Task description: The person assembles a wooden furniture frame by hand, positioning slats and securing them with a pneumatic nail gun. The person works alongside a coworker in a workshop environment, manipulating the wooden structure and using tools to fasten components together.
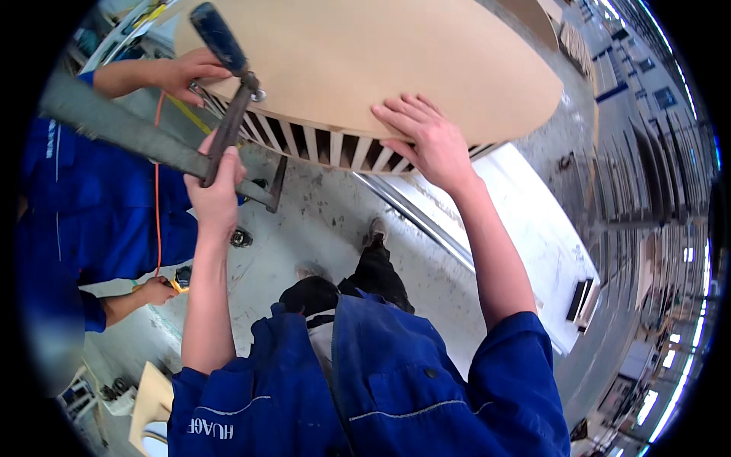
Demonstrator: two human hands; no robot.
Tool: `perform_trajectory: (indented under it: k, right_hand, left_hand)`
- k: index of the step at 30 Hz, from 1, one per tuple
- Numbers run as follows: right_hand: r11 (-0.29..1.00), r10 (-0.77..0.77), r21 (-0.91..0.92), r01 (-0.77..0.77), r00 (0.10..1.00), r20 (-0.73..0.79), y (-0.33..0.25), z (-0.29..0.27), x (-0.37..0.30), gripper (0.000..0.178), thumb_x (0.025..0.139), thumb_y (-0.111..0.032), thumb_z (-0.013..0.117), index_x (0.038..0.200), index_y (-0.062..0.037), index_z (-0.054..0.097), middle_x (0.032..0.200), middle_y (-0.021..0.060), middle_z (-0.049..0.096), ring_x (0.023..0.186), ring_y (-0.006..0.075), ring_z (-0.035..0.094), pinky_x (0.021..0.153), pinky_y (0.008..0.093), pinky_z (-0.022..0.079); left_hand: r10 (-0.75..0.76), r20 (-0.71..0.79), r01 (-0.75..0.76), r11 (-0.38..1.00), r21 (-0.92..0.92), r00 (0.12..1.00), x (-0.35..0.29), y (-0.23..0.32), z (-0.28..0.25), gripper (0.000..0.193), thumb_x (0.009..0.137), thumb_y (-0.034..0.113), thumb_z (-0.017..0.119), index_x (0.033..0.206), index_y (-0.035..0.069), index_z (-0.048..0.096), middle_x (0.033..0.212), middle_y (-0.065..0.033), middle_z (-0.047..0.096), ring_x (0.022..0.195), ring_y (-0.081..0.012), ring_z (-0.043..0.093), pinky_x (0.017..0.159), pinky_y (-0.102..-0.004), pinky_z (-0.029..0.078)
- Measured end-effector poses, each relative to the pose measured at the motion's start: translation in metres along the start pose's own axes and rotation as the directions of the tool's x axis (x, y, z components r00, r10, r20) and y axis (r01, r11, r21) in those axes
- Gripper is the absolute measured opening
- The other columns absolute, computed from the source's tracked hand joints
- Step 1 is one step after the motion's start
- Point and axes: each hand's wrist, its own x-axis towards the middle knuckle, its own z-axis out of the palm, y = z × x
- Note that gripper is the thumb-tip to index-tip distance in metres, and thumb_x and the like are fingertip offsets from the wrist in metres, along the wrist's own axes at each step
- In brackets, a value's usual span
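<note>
My left hand (216, 190) is closed around the sliding arm of a large bar clamp (137, 126). The clamp's long grey bar runs off toward the left, and its dark blue handle points up beside the board. Its screw pad sits over the rim of a tan, rounded wooden panel (343, 57). Under that panel runs a curved edge of upright slats (304, 143) with dark gaps between them. My right hand (426, 141) lies on the panel's near edge, fingers stretched over the top and thumb lower, near the slats.
A co-worker in blue stands at the left, one hand (183, 75) on the panel's edge, the other hand (156, 290) at a small yellow and black tool (181, 279). An orange cord (158, 206) hangs there. A white sheet-topped surface (518, 228) lies right, with stacked boards (655, 167) beyond.
</note>
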Motion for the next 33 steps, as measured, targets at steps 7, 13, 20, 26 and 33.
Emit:
perform_trajectory:
  k: [7,13,20,26,33]
  right_hand:
    - [0.996,0.092,0.029,-0.088,0.975,-0.201,-0.023,0.015,-0.020,0.044,0.080,-0.021,0.079,0.123,-0.0146,0.070,0.125,0.0089,0.067,0.122,0.0313,0.060,0.109,0.0448,0.043]
    - [0.946,0.262,-0.083,-0.314,0.888,-0.378,0.036,0.019,-0.077,0.063,0.073,-0.041,0.084,0.128,-0.0170,0.067,0.131,0.0090,0.065,0.128,0.0326,0.056,0.116,0.0496,0.030]
    - [0.982,0.116,-0.086,-0.170,0.891,-0.439,0.070,0.001,-0.112,0.059,0.073,-0.039,0.083,0.117,-0.0028,0.069,0.116,0.0163,0.070,0.113,0.0353,0.063,0.102,0.0438,0.045]
    - [0.973,-0.009,-0.190,-0.134,0.795,-0.607,0.085,0.023,-0.121,0.055,0.069,-0.043,0.087,0.106,-0.0045,0.074,0.104,0.0138,0.073,0.101,0.0316,0.067,0.091,0.0411,0.051]
    - [0.899,-0.227,-0.428,-0.093,0.736,-0.637,0.085,0.026,-0.125,0.049,0.068,-0.046,0.085,0.093,-0.0058,0.076,0.081,0.0079,0.073,0.074,0.0273,0.070,0.066,0.0351,0.055]
  left_hand:
    - [-0.023,0.010,0.023,0.999,-0.030,1.000,-0.004,0.009,-0.005,0.033,0.098,-0.002,0.055,0.130,-0.005,0.054,0.069,0.0040,0.041,0.059,-0.0057,0.036,0.058,-0.0250,0.034]
    - [-0.006,0.088,0.010,0.999,-0.050,0.996,-0.002,0.005,0.011,0.008,0.098,-0.001,0.054,0.106,0.000,0.055,0.065,0.0049,0.033,0.057,-0.0062,0.030,0.059,-0.0266,0.030]
    - [-0.024,0.237,0.027,1.000,-0.009,0.971,-0.004,0.005,0.005,0.029,0.102,0.005,0.049,0.075,0.011,0.038,0.062,0.0055,0.026,0.056,-0.0063,0.024,0.061,-0.0266,0.029]
    - [-0.067,0.244,0.065,0.998,0.016,0.968,0.001,0.004,0.003,0.034,0.104,0.008,0.047,0.072,0.012,0.035,0.062,0.0052,0.024,0.059,-0.0074,0.024,0.063,-0.0274,0.030]
    - [-0.068,0.366,0.066,0.998,0.018,0.928,0.014,0.001,-0.008,0.035,0.104,0.008,0.047,0.071,0.012,0.036,0.062,0.0051,0.024,0.058,-0.0078,0.024,0.064,-0.0276,0.031]
